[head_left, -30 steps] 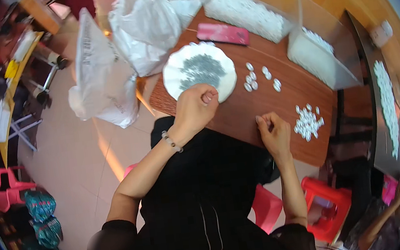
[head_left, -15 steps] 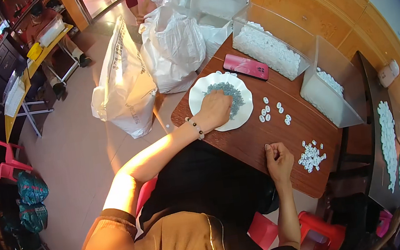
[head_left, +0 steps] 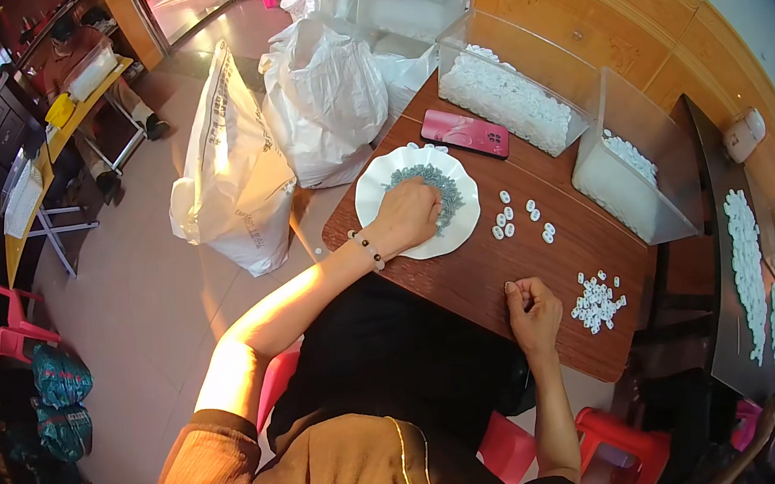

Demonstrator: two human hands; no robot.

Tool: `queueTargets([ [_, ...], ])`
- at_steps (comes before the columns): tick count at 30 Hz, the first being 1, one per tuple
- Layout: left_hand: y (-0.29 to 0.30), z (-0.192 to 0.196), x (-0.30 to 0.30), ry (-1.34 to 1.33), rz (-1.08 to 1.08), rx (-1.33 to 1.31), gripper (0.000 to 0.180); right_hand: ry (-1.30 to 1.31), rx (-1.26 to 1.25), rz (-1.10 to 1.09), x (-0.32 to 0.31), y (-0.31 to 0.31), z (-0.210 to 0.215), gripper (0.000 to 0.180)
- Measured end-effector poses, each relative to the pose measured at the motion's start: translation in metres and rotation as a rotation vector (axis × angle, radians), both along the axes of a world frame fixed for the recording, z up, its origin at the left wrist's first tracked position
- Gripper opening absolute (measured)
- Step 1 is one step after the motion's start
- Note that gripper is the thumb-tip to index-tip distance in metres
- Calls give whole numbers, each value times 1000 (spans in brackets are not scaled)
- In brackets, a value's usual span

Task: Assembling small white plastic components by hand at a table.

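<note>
My left hand reaches over a white scalloped plate, its fingers bent down into a heap of small grey pieces. The fingertips are buried or turned away, so what they pinch is hidden. Near the front edge of the brown table, my right hand rests with curled fingers, thumb pressed to the forefinger; anything between them is too small to make out. Several white oval pieces lie in little groups right of the plate. A pile of small white pieces sits just right of my right hand.
A pink phone lies behind the plate. Two clear bins of white parts line the table's far right side. White sacks stand on the floor to the left. A person sits at a yellow table farther off.
The view has shifted a little, so the table appears slightly farther left. My left hand stays in the grey heap and my right hand keeps its curled pose. The person behind the sacks is out of view.
</note>
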State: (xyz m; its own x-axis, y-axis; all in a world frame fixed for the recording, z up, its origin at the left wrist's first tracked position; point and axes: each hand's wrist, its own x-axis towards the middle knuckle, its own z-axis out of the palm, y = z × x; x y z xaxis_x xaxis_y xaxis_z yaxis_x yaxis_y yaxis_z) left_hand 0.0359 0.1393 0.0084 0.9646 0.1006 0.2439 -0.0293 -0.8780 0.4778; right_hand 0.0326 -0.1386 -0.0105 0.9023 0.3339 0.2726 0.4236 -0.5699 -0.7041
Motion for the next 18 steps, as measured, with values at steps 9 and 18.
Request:
queueTargets([
  [9, 11, 5, -1, -113, 27, -183, 13, -36, 7, 4, 1, 1, 0, 19],
  [18, 17, 10, -9, -99, 81, -306, 15, 65, -60, -17, 3, 5, 9, 16],
])
